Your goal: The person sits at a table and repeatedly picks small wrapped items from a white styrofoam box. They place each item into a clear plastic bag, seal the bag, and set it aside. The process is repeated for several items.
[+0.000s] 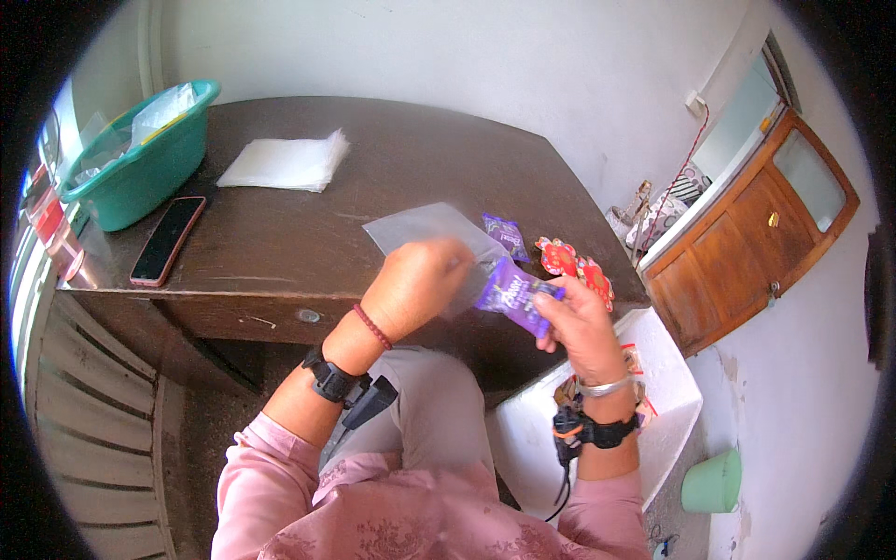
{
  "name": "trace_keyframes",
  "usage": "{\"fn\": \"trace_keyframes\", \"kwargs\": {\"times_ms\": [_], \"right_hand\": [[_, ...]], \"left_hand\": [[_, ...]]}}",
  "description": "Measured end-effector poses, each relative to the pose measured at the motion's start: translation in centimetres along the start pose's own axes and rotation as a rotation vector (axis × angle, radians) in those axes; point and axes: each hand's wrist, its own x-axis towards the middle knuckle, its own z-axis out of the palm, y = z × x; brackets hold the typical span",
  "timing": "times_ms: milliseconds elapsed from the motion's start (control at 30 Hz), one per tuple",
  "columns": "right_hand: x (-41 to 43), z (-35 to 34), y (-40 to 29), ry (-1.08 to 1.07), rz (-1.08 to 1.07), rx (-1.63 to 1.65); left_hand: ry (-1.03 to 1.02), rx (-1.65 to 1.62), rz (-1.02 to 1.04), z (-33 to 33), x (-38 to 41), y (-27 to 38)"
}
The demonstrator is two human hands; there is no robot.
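My right hand (574,322) grips a small purple foil packet (518,297) by its right end, over the desk's front edge. Its left end meets the open side of a clear plastic bag (437,227). My left hand (427,273) is curled and blurred at the bag's near side; its fingertips are hidden, so whether they pinch the bag cannot be told. Just beyond, a second purple packet (505,236) lies on the dark wooden desk (392,161). Red printed paper cut-outs (574,267) lie to its right.
A stack of clear bags (283,162) lies at the back left. Beside it stand a teal basin (150,168) with plastic inside and a phone (168,241). A white foam box (672,392) holding packets stands below right, near a green bin (712,483).
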Motion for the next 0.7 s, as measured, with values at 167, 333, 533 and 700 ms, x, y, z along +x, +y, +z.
{"fn": "trace_keyframes", "kwargs": {"times_ms": [167,333,533,700], "right_hand": [[1.6,2.7,1.5,0.013,-0.013,0.041],[1.7,4.1,1.8,0.083,-0.031,0.062],[2.6,4.9,2.0,0.045,-0.034,0.214],[2.4,5.4,1.4,-0.024,-0.061,0.328]], "left_hand": [[0.030,-0.109,0.000,-0.3,-0.4,0.0],[-0.017,-0.153,-0.021,-0.7,-0.8,0.4],[-0.021,-0.152,0.042,-0.6,-0.8,0.3],[-0.029,-0.178,0.040,-0.4,-0.8,0.0]]}}
